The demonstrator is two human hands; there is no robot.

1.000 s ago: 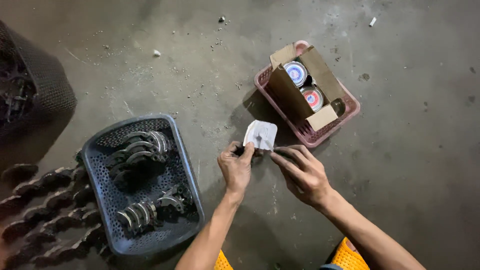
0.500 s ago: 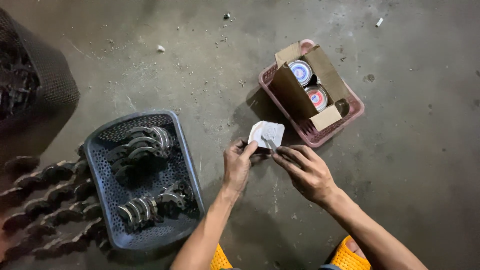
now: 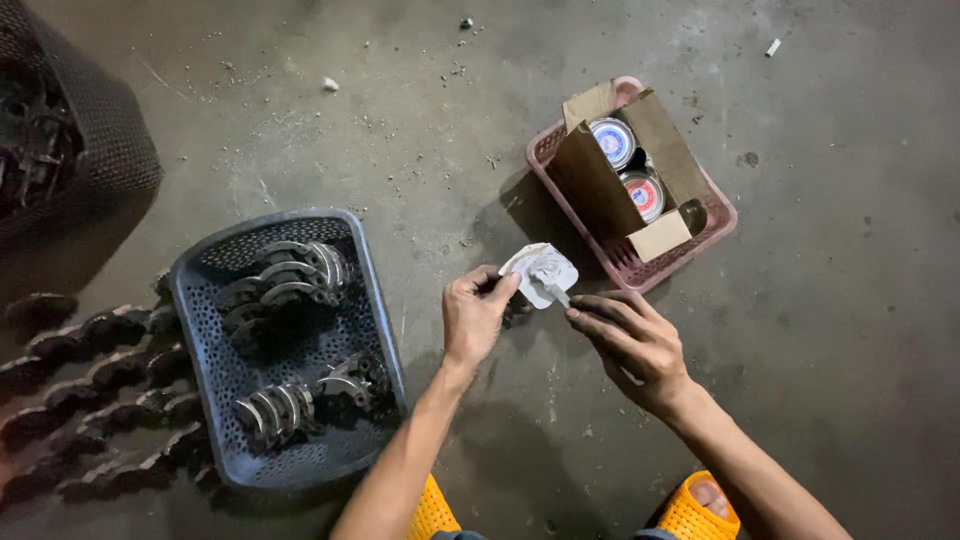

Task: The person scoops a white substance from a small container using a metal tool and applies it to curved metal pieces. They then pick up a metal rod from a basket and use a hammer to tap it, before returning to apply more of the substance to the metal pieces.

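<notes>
Two hands, left grip pinching crinkled white foil lid, right grip holding thin metal tool

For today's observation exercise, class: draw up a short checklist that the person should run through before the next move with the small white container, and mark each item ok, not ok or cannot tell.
1. White container firmly held: ok, the left hand grips its edge, clear of the floor.
2. Tool in contact: ok, the right hand holds a small thin tool whose tip is at the container's rim.
3. Container open: cannot tell, the top looks crumpled and pale.
4. Cardboard box within reach: ok, it stands open in the pink basket, just beyond the hands.
5. Grey tray of metal parts clear of the hands: ok, it lies to the left, apart.
</notes>
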